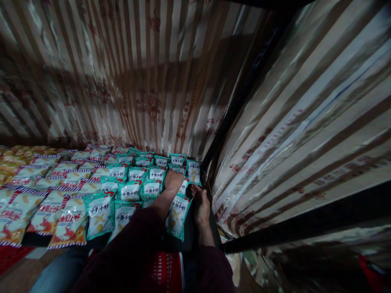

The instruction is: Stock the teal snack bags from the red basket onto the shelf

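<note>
Rows of teal-and-white snack bags (pixel 130 192) stand packed on a dark shelf (pixel 191 228). My left hand (pixel 174 180) reaches in among them, its fingers curled closed at the top of a teal snack bag (pixel 183 187); the fingertips are hidden. My right hand (pixel 200 201) is open at the shelf's right end, palm turned inward, fingers stretched toward the lower edge of the corner snack bag (pixel 193 171). Whether they touch it I cannot tell. Below my left wrist, another teal snack bag (pixel 178 215) leans at the front edge.
White-and-red snack bags (pixel 70 219) with striped edges fill the shelf's left, with yellow packets (pixel 9 162) beyond. Striped plastic sheeting (pixel 137 81) hangs behind and on the right. A black frame post (pixel 235 101) rises at the corner. A red basket (pixel 166 270) is below.
</note>
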### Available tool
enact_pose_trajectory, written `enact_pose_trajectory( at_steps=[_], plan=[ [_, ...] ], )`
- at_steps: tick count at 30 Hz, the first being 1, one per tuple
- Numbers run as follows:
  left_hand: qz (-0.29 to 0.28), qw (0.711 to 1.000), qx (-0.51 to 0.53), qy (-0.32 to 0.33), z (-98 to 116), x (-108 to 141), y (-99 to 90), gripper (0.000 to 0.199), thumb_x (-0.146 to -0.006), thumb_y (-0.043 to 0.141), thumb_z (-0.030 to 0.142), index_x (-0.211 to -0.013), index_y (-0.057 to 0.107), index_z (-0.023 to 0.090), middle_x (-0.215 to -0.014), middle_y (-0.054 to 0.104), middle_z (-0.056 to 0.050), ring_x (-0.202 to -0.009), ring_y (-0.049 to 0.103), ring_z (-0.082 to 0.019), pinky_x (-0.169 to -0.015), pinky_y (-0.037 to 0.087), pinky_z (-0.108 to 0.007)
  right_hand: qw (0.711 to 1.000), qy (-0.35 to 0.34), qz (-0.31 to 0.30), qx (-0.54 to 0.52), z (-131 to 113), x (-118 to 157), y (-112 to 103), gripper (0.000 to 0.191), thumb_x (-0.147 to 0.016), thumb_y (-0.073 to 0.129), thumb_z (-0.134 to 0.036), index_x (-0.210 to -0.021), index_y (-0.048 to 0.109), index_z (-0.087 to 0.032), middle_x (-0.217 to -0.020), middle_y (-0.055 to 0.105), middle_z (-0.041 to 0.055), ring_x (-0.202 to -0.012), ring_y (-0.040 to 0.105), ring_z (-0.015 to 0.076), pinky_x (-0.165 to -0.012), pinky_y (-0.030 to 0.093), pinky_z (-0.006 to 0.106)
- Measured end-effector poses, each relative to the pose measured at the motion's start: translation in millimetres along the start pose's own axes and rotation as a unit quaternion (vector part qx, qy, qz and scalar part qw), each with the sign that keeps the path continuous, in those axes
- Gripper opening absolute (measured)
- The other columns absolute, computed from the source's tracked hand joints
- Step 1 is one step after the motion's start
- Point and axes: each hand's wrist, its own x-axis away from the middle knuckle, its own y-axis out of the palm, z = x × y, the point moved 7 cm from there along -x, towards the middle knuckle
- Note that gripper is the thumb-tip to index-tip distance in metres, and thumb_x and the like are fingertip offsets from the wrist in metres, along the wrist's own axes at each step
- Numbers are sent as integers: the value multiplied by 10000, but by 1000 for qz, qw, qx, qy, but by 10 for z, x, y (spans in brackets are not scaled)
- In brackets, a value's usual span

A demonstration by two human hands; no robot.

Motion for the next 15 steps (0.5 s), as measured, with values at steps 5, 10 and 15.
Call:
enact_pose_trajectory(
  at_steps=[5,10,15],
  plan=[
    [0,999,28,31,36,334,-211,451,-844,527,268,-1276,549,141,-1345,576,-149,-1259,531,-256,-1016,409,-316,999,-20,24,12,-73,187,-48,602,-767,537,-684,-1011,711,-162,-1130,703,115,-1090,628,256,-992,421,417],
    [47,990,69,111,-163,715,-574,363,-837,496,158,-1174,620,210,-1372,565,-31,-1314,468,-168,-1112,334,-280,995,-48,77,36,-152,505,-118,569,-795,497,-649,-1000,703,-160,-1124,700,108,-1055,634,239,-945,436,387],
    [80,985,76,129,-574,953,-917,353,-843,444,107,-1119,647,191,-1374,556,-22,-1287,490,-152,-1083,382,-264,989,-91,93,64,-230,828,-95,522,-837,461,-586,-1013,685,-148,-1082,703,112,-1012,641,223,-909,449,383]
  ],
)
